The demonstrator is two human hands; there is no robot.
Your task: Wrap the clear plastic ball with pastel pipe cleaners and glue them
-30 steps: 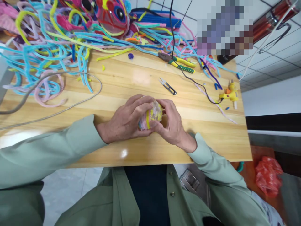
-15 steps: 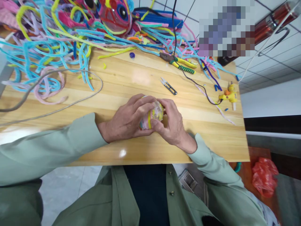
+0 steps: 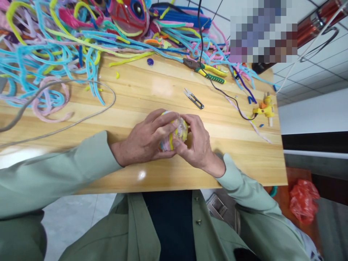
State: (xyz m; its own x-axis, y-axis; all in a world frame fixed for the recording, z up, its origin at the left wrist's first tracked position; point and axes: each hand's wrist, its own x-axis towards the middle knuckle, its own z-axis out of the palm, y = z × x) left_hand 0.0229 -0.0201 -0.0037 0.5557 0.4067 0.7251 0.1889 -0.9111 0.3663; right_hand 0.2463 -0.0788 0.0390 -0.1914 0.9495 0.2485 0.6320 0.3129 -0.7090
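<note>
A round, striped fuzzy ball (image 3: pixel 181 131) in yellow, pink and white is held over the front half of the wooden table. My left hand (image 3: pixel 148 136) wraps round its left side, with the fingers across its top. On the right side, my right hand (image 3: pixel 197 139) grips it between thumb and fingers. The hands cover much of the ball. Beyond them lie small black thread snips (image 3: pixel 194 99) with their tips pointing up and left.
Tangled fuzzy stems (image 3: pixel 62 54) cover the table's back and left. Pliers (image 3: pixel 203 71) with green and yellow handles lie at the back. A yellow glue gun (image 3: pixel 265 110) is near the right edge of the table (image 3: pixel 244 163). A grey cable (image 3: pixel 89 115) crosses the left.
The view has shifted slightly, moving the items at the left a little further left. Both hands keep nearly the same hold on the ball.
</note>
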